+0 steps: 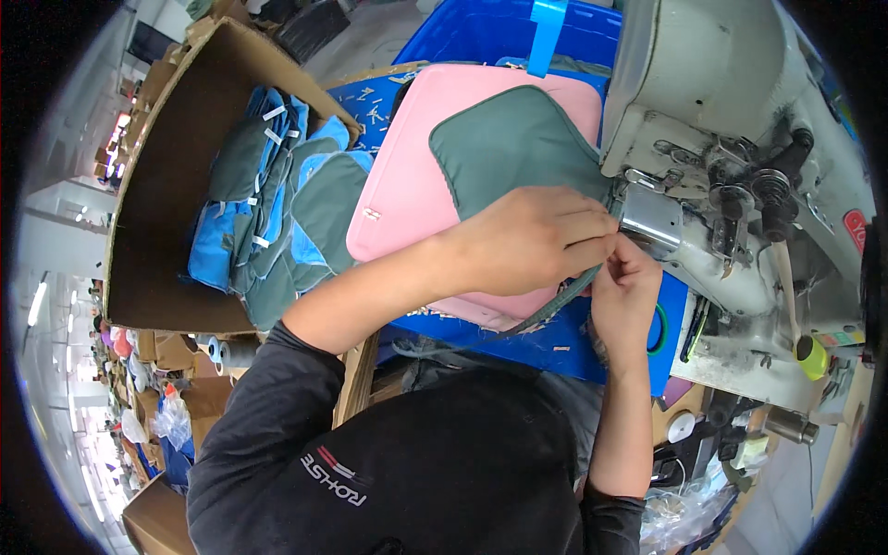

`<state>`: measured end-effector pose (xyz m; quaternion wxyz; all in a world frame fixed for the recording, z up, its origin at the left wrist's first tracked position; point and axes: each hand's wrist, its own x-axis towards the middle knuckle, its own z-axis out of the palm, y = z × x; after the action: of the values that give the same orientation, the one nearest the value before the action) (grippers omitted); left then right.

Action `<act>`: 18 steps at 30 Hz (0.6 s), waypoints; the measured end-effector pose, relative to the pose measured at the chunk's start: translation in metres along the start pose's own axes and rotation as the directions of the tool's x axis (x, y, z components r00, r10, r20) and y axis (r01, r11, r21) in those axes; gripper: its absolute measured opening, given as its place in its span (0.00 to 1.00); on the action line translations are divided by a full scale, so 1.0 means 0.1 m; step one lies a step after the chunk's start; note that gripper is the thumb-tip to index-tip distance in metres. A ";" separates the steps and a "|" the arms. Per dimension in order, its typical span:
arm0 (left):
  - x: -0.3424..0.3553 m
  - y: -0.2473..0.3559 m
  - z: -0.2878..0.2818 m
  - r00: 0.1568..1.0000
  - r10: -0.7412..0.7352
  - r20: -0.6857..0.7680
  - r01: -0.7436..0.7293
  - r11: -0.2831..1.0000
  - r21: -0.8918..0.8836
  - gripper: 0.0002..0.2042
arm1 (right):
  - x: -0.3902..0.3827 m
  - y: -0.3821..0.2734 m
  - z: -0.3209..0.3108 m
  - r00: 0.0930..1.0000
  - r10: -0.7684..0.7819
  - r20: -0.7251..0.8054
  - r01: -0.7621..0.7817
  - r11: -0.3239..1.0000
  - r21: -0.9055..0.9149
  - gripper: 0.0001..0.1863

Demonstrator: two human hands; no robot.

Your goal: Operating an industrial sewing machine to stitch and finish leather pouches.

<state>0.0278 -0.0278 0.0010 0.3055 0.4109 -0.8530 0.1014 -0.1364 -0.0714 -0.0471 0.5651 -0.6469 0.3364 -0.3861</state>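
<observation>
A grey-green fabric piece [513, 139] with rounded corners lies over a pink padded panel [407, 166]. My left hand [536, 236] reaches across both, its fingers bent and pressed together on the fabric's right edge, close to the sewing machine [740, 65]. Directly against it, my right hand [626, 294] pinches at the end of a narrow grey-green binding strip [546, 313], which runs down along the panel's lower edge. The fingertips meet just left of the machine's shiny metal plate [651, 220]. My fingers hide the exact grip points.
At the left a cardboard box [166, 176] holds several blue and grey-green sewn pieces [328, 208]. Behind the panel stands a blue bin [462, 37]. Small scraps lie on the blue work surface [573, 342]. A green ring-shaped handle [659, 330] sits beside my right wrist.
</observation>
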 end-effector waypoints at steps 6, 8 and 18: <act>0.02 0.01 0.03 0.999 -0.029 -0.046 0.028 1.000 -0.009 0.09 | -0.01 -0.10 -0.08 0.994 0.111 0.023 -0.113 0.986 0.124 0.06; 0.01 0.03 0.02 0.998 -0.037 -0.052 0.036 0.999 -0.023 0.10 | -0.02 -0.13 -0.11 0.989 0.146 0.034 -0.149 0.986 0.081 0.06; -0.01 0.02 0.04 0.951 -0.296 -0.088 0.261 0.923 -0.283 0.08 | -0.01 -0.17 -0.10 0.990 0.136 0.026 -0.139 0.982 0.131 0.08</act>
<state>0.0254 -0.0277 -0.0024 0.4241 0.4757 -0.7699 -0.0330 -0.1461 -0.0733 -0.0301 0.6349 -0.5864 0.3492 -0.3622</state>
